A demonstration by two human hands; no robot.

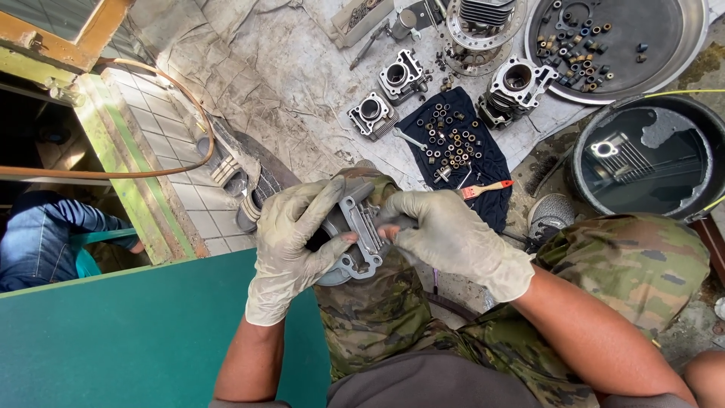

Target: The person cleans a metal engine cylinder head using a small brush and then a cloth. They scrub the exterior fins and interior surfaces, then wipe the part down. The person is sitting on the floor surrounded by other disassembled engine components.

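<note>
Engine cylinder [353, 240]: grey metal, held above the camouflage-trousered knees, between both gloved hands
Left hand [291, 240]: wrapped round its left side, gripping; glove grimy
Right hand [445, 233]: fingers pinching its right edge
Ground: three more cylinders [400, 75]; dark cloth [483, 162] strewn with small parts

No packages, labels, signs or screens show anywhere in this view: nothing boxed, wrapped, tagged or printed lies among the things on the ground, and no display is in sight.
</note>
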